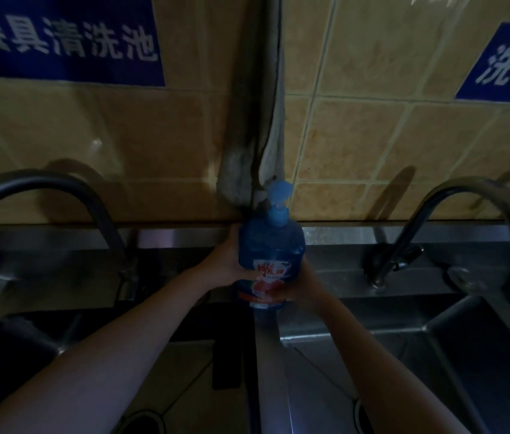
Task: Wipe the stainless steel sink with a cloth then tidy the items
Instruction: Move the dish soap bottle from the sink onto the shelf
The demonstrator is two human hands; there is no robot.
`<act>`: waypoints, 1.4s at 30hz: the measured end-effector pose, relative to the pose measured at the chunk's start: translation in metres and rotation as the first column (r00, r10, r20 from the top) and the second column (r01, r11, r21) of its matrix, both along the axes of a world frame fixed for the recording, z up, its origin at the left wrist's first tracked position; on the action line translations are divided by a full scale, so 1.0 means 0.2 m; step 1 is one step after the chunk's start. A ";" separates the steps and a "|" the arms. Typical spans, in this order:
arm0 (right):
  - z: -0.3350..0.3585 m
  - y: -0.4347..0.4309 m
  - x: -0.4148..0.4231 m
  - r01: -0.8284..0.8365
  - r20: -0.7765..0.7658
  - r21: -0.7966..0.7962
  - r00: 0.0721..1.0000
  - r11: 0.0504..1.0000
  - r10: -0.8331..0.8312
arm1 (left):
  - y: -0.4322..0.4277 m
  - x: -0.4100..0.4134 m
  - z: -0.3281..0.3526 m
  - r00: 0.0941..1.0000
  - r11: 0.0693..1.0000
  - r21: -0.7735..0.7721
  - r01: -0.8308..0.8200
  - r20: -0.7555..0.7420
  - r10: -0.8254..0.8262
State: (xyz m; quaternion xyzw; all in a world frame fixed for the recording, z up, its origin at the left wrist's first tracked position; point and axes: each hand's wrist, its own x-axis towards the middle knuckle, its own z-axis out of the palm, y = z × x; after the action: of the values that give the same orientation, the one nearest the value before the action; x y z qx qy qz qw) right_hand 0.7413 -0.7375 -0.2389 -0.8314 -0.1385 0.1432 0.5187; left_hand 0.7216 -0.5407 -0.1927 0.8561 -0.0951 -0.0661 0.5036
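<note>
Tidying seems to be the step in hand. The blue soap bottle (pixel 271 245) is held upright over the divider between the 2 basins of the sink (pixel 404 335). The left hand (pixel 227 261) curls round its left side and the right hand (pixel 299 289) round its lower right. The cloth (pixel 241 173) hangs on the far wall behind. Next the bottle probably needs a level lowering onto the far ledge (pixel 341 238).

Dim underexposed view, soft blur, wide-angle bending at edges
</note>
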 end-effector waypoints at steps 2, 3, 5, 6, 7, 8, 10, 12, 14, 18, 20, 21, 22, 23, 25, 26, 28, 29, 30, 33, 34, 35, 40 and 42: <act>0.00 0.00 -0.04 0.012 -0.010 -0.027 1.000 1.000 -0.013 | 0.01 -0.03 0.01 1.000 1.000 0.005 0.016 -0.007 -0.016; -0.01 0.01 -0.06 0.022 -0.006 -0.050 1.000 0.999 -0.023 | 0.01 -0.06 0.01 1.000 1.000 0.001 0.022 -0.011 -0.022; -0.01 0.01 -0.11 0.047 0.010 -0.079 0.999 0.996 -0.047 | 0.01 -0.12 0.02 1.000 1.000 -0.006 0.014 -0.022 -0.014; -0.01 0.01 -0.14 0.056 0.010 -0.074 0.998 0.996 -0.055 | 0.01 -0.15 0.02 1.000 1.000 -0.007 0.014 -0.019 -0.014; -0.01 0.01 -0.16 0.061 0.008 -0.062 0.998 0.996 -0.060 | 0.00 -0.18 0.03 1.000 1.000 -0.007 0.020 -0.008 -0.020; -0.02 0.00 -0.19 0.064 0.011 -0.048 0.998 0.997 -0.063 | 0.00 -0.21 0.03 1.000 1.000 -0.009 0.028 0.003 -0.028; -0.01 -0.01 -0.25 0.078 0.016 -0.033 0.997 0.996 -0.078 | -0.02 -0.27 0.04 0.999 0.999 -0.022 0.036 0.023 -0.035; -0.01 -0.03 -0.30 0.103 -0.003 0.017 0.995 0.995 -0.103 | -0.03 -0.33 0.04 0.999 0.999 -0.028 0.026 0.031 -0.025; 0.00 -0.03 -0.36 0.124 -0.022 0.050 0.992 0.991 -0.124 | -0.04 -0.39 0.04 0.999 0.999 -0.026 0.022 0.030 -0.022; 0.06 -0.04 -0.48 0.090 0.009 0.037 0.996 0.995 -0.091 | -0.03 -0.49 0.04 1.000 0.999 -0.048 0.014 0.014 -0.014; 0.12 -0.05 -0.51 0.061 0.060 0.026 0.996 0.998 -0.062 | -0.02 -0.54 0.09 1.000 0.997 -0.073 0.006 0.020 -0.004; 0.15 -0.05 -0.52 0.050 0.075 0.043 0.996 0.998 -0.053 | -0.02 -0.56 0.12 1.000 0.996 -0.087 0.004 0.026 -0.001; 0.17 -0.05 -0.53 0.045 0.078 0.073 0.996 0.996 -0.051 | -0.01 -0.58 0.16 0.999 0.995 -0.099 0.002 0.035 0.002; 0.21 -0.06 -0.55 0.046 0.082 0.100 0.995 0.994 -0.055 | -0.01 -0.60 0.21 0.999 0.994 -0.109 -0.001 0.047 0.006; 0.28 -0.06 -0.58 0.012 0.090 0.162 0.996 0.987 -0.027 | 0.01 -0.65 0.30 0.997 0.993 -0.121 0.003 0.075 0.006; 0.33 -0.05 -0.60 -0.014 0.089 0.209 0.996 0.978 -0.005 | 0.02 -0.67 0.35 0.996 0.992 -0.125 0.006 0.088 0.005; 0.42 -0.04 -0.64 -0.058 0.139 0.219 0.990 0.974 0.028 | 0.04 -0.72 0.43 0.995 0.990 -0.138 -0.012 0.099 0.025; 0.47 -0.02 -0.65 -0.057 0.139 0.215 0.990 0.975 0.027 | 0.05 -0.74 0.48 0.994 0.989 -0.146 -0.035 0.101 0.050; 0.52 0.00 -0.67 -0.047 0.125 0.220 0.992 0.974 0.020 | 0.07 -0.77 0.52 0.991 0.987 -0.149 -0.059 0.108 0.076; 0.68 0.06 -0.73 -0.048 0.128 0.217 0.992 0.975 0.020 | 0.13 -0.87 0.65 0.980 0.984 -0.138 -0.110 0.151 0.131; 0.72 0.09 -0.75 -0.073 0.152 0.204 0.988 0.976 0.042 | 0.16 -0.90 0.70 0.976 0.983 -0.144 -0.115 0.166 0.139; 0.75 0.11 -0.76 -0.103 0.180 0.181 0.981 0.978 0.070 | 0.18 -0.94 0.74 0.973 0.980 -0.161 -0.116 0.181 0.145; 0.94 0.27 -0.82 -0.218 0.271 0.103 0.945 0.971 0.183 | 0.32 -1.14 0.95 0.941 0.964 -0.208 -0.165 0.260 0.217; 1.01 0.36 -0.85 -0.243 0.290 0.095 0.934 0.965 0.207 | 0.39 -1.22 1.02 0.924 0.961 -0.188 -0.204 0.286 0.252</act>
State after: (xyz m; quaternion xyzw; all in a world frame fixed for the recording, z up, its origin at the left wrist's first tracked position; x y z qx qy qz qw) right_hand 0.5713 -0.6649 -0.0373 -0.7864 -0.3133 0.0743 0.5271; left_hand 0.4767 -0.4629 0.0119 0.8194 -0.0768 0.1347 0.5519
